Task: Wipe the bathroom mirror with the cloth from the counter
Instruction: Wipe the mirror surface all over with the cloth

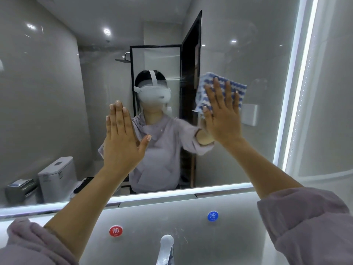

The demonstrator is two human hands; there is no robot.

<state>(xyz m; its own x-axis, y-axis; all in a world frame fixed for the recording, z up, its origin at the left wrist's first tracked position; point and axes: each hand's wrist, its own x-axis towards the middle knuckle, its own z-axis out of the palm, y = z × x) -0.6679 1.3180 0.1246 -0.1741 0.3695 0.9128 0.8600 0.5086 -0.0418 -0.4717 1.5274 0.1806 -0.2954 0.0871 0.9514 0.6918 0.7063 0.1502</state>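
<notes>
At the wide lit-edged bathroom mirror (57,92), the right hand (221,113) lay splayed flat, pinning the blue-and-white checked cloth (231,87) to the glass, likely for even pressure. Left hand (122,138) open, empty, apparently bracing.

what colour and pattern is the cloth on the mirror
The cloth has blue and white wavy stripes, seen in the head view, the only one.

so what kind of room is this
Almost certainly a bathroom: a large lit mirror hangs above a tap flanked by red hot and blue cold markers, and the reflection shows a toilet and a shower head.
</notes>
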